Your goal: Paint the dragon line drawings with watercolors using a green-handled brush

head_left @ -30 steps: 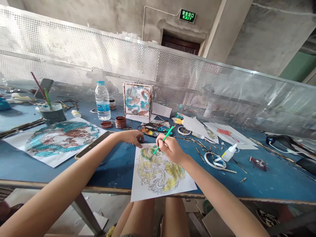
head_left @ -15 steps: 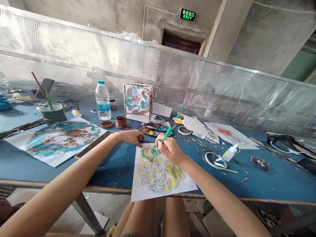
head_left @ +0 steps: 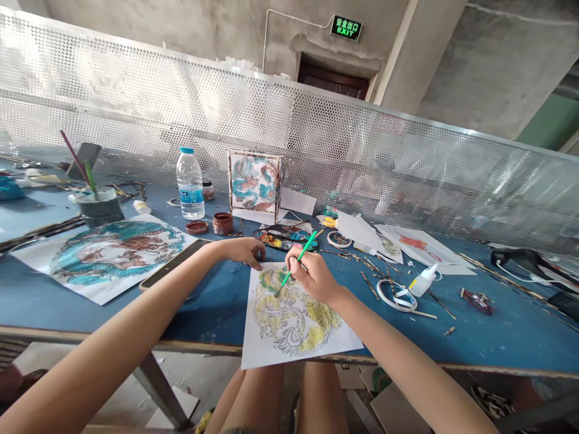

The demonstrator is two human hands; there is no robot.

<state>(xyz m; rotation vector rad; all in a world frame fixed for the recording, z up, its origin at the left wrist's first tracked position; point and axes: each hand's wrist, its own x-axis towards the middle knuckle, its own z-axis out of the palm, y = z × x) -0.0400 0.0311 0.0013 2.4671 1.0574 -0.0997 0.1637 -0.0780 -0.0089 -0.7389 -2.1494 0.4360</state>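
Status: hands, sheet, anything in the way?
Right hand gripping green brush, tip at sheet. Left hand by its far left corner, apparently empty. Sheet partly coloured, overhanging table edge. Nothing seen blocking the tip.

On blue table (head_left: 203, 319): 1 water bottle (head_left: 190, 187). Left of bottle: brush pot (head_left: 100, 210); right: brown jar (head_left: 222, 225), paint palette (head_left: 284, 245), glue bottle (head_left: 423, 281). Nearer than bottle: teal dragon sheet (head_left: 113, 253), yellow-green dragon sheet (head_left: 294, 319) overhanging edge (head_left: 199, 346).

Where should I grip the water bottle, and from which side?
Probably around the labelled middle of the water bottle, coming from its left: it stands upright with a round body, while the brown jar and framed picture stand at its right.
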